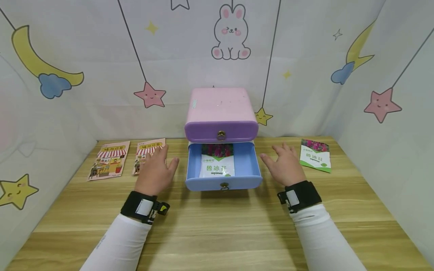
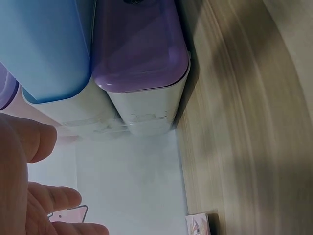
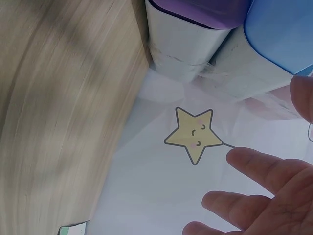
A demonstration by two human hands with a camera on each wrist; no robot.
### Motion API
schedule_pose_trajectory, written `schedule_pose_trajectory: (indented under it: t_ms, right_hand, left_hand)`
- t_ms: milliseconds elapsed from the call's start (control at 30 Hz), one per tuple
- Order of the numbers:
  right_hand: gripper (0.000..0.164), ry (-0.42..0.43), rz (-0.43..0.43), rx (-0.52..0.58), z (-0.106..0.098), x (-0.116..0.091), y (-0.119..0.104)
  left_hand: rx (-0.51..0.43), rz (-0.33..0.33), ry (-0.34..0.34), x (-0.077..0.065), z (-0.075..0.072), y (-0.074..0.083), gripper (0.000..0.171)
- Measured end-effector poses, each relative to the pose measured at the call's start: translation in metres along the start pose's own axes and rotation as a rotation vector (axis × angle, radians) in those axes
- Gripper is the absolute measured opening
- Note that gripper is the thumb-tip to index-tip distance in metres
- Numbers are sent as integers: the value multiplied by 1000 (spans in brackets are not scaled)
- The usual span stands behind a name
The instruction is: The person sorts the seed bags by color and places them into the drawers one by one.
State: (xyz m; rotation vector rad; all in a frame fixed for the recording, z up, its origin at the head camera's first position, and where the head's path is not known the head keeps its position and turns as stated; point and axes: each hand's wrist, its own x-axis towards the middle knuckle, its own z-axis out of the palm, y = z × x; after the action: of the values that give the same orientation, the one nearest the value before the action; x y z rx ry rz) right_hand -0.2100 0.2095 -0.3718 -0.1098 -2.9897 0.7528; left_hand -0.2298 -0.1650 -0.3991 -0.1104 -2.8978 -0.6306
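Head view: our left hand and right hand flank the blue drawer, each grip spread; we'd best steady it evenly, keeping its packet flat.

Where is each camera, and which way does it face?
Head: head-worn, looking forward and down at the open blue drawer; left hand, right hand and sleeves show.
Left wrist: on that wrist, looking past the bottom purple drawer to the backdrop; thumb and fingers show.
Right wrist: likewise, facing the backdrop's yellow star; thumb and fingers show.
Shared: both wrist views show the blue and purple drawers.
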Motion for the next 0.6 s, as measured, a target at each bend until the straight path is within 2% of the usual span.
schedule_pose_trajectory:
  t_ms: [267, 600]
  right_hand:
    - [78, 17, 19, -9, -5, 2, 6]
    - [81, 28, 9, -32, -10, 6, 19]
  left_hand:
    - [15, -25, -25, -2, 0, 1, 75]
    - [24, -47, -67, -3, 2, 2, 75]
